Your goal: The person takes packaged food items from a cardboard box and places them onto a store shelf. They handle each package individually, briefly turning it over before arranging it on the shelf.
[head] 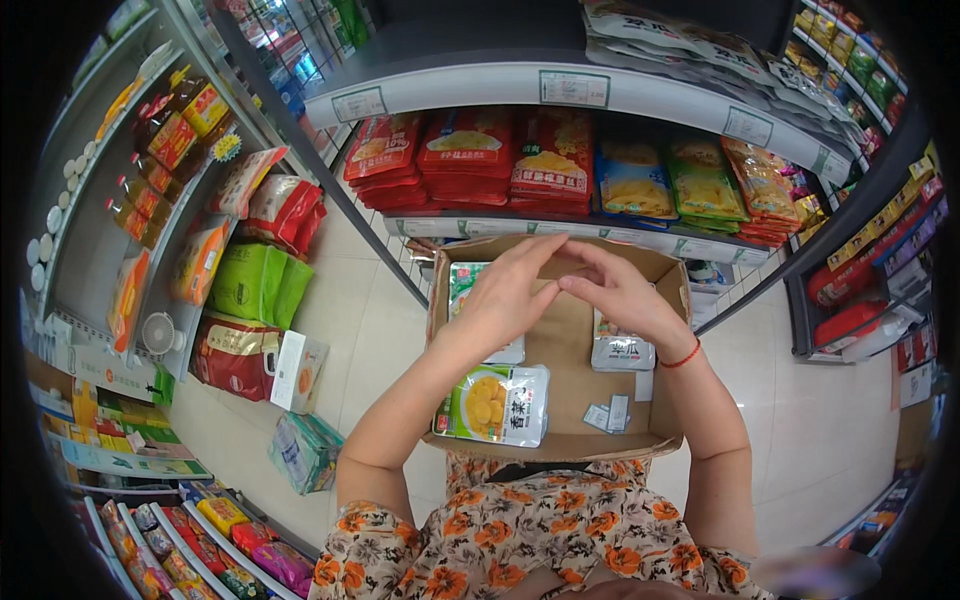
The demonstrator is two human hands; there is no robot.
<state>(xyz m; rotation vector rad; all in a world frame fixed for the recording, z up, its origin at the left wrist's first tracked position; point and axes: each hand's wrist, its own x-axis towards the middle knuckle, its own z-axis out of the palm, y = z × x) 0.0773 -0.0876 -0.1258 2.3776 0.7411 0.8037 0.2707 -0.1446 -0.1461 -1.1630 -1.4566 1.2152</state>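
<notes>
My left hand [510,289] and my right hand [611,289] meet at the fingertips above an open cardboard box [667,420]. No object shows between them. Inside the box, a green and white food pouch [491,405] lies at the near left, and another pouch [466,279] sits partly under my left hand. Silver and white pouches [622,352] lie at the right, partly covered by my right hand. Small paper labels [609,415] rest on the box's bottom near its front.
A shelf ahead holds stacked red pouches [551,161], blue pouches [635,180] and green pouches [705,184]. Silver packets [675,37] lie on the shelf above. Left are bottles [172,139], bags of goods [247,281] and a plastic-wrapped pack [304,450] on the floor.
</notes>
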